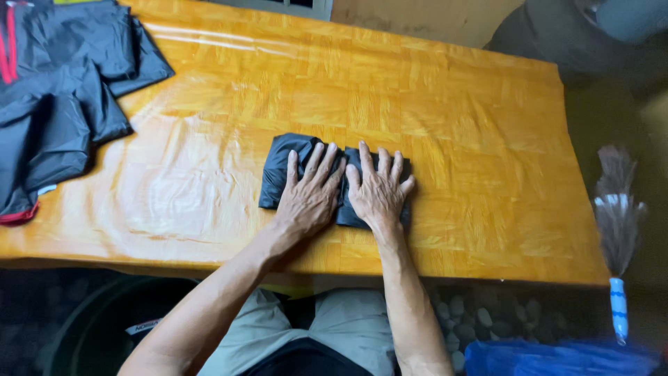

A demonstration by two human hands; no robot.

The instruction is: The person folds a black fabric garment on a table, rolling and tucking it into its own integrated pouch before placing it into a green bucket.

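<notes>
A small folded dark garment (284, 163) lies near the front middle of an orange wood-patterned table (445, 118) under a glossy clear cover. My left hand (311, 193) and my right hand (376, 189) both rest flat on top of it, side by side, fingers spread and pointing away from me. Neither hand grips anything; the palms press on the cloth. The garment shows beyond my fingertips and to the left of my left hand.
A pile of dark clothing with red trim (49, 90) covers the table's far left corner. A feather duster with a blue-and-white handle (616, 230) stands at the right. A blue bag (557, 356) lies low right, a dark bin (104, 327) low left.
</notes>
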